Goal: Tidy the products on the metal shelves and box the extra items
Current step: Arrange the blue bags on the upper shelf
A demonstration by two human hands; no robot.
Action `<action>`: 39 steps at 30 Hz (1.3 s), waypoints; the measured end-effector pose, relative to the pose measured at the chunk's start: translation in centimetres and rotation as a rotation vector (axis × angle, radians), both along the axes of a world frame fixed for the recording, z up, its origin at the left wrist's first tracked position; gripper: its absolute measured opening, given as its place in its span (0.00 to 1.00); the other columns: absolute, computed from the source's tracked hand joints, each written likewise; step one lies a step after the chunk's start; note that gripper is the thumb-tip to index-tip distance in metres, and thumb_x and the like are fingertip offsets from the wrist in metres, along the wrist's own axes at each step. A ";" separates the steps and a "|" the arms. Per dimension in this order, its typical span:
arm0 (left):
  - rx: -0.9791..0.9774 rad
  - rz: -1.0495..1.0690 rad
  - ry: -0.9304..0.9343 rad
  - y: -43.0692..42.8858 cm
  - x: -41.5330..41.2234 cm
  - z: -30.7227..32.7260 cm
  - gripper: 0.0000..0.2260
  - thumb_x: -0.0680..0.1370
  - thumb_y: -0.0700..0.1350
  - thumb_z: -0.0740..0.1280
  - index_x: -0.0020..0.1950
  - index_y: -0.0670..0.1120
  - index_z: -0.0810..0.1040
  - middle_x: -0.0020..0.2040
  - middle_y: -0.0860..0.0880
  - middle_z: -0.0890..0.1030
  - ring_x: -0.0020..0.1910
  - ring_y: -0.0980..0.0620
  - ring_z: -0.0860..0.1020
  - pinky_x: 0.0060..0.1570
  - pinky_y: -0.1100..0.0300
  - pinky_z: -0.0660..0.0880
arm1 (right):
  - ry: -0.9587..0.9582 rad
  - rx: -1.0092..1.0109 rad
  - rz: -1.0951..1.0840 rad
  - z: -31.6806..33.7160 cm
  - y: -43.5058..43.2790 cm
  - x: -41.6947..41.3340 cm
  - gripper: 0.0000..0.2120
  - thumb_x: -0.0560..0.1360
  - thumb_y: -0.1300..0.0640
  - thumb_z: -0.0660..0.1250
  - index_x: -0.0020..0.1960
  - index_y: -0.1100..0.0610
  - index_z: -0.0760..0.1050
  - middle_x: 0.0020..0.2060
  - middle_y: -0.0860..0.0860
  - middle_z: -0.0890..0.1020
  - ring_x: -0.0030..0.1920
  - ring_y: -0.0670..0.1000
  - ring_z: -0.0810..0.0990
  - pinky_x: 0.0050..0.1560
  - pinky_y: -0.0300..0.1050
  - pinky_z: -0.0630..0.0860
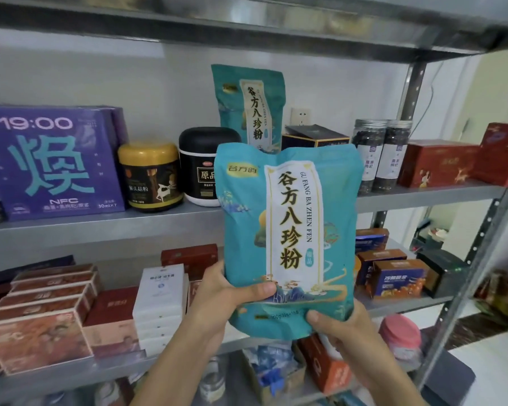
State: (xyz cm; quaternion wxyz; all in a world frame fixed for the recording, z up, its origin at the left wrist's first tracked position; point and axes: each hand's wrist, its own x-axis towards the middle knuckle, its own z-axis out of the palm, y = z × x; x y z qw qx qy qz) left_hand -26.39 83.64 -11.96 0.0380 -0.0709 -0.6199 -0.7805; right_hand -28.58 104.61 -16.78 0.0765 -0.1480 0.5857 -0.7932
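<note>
A large teal pouch (291, 230) with a white label is held upright in front of the metal shelves (100, 227). My left hand (229, 291) grips its lower left edge, thumb across the front. My right hand (338, 326) grips its bottom right corner from below. A second, matching teal pouch (248, 104) stands upright on the upper shelf behind it, partly hidden by the held pouch.
On the upper shelf stand a purple box (50, 162), a gold-lidded jar (151, 177), a black-lidded jar (201, 165), two clear jars (380, 153) and red boxes (436, 162). The lower shelf carries stacked red and white boxes (159, 306) and blue-orange boxes (396, 278).
</note>
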 end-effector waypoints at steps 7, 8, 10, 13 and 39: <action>-0.084 -0.010 -0.104 0.4 0.1 -2.4 0.21 0.55 0.40 0.81 0.47 0.50 0.85 0.49 0.44 0.86 0.49 0.42 0.84 0.49 0.47 0.81 | -0.040 0.065 0.087 0.5 2.1 0.2 0.45 0.48 0.45 0.86 0.61 0.58 0.76 0.57 0.58 0.83 0.57 0.60 0.82 0.50 0.49 0.81; -0.080 -0.026 -0.123 0.6 0.2 -3.0 0.21 0.56 0.39 0.81 0.47 0.49 0.85 0.49 0.44 0.86 0.49 0.42 0.84 0.48 0.48 0.81 | -0.050 0.068 0.079 0.1 1.8 0.2 0.42 0.48 0.46 0.86 0.59 0.57 0.79 0.56 0.59 0.83 0.56 0.60 0.82 0.49 0.50 0.82; -0.065 -0.047 -0.161 0.9 0.3 -4.1 0.21 0.57 0.39 0.80 0.49 0.46 0.85 0.50 0.43 0.85 0.50 0.42 0.84 0.48 0.49 0.82 | -0.083 0.043 0.044 -0.8 1.4 0.7 0.37 0.48 0.47 0.86 0.55 0.54 0.82 0.55 0.59 0.84 0.54 0.61 0.83 0.46 0.50 0.82; -0.081 -0.095 -0.226 0.8 0.6 -5.6 0.30 0.57 0.40 0.82 0.58 0.42 0.80 0.53 0.43 0.85 0.52 0.42 0.83 0.51 0.49 0.81 | -0.151 0.007 0.003 -2.4 1.1 1.2 0.34 0.48 0.49 0.87 0.53 0.53 0.84 0.54 0.60 0.84 0.52 0.62 0.84 0.44 0.52 0.82; 0.383 -0.096 -0.561 1.4 1.1 -12.1 0.25 0.72 0.41 0.72 0.68 0.38 0.74 0.62 0.38 0.80 0.61 0.38 0.79 0.61 0.42 0.75 | 0.040 0.499 -0.471 -4.3 -1.1 5.3 0.39 0.62 0.37 0.73 0.69 0.27 0.61 0.63 0.28 0.72 0.59 0.39 0.75 0.43 0.36 0.80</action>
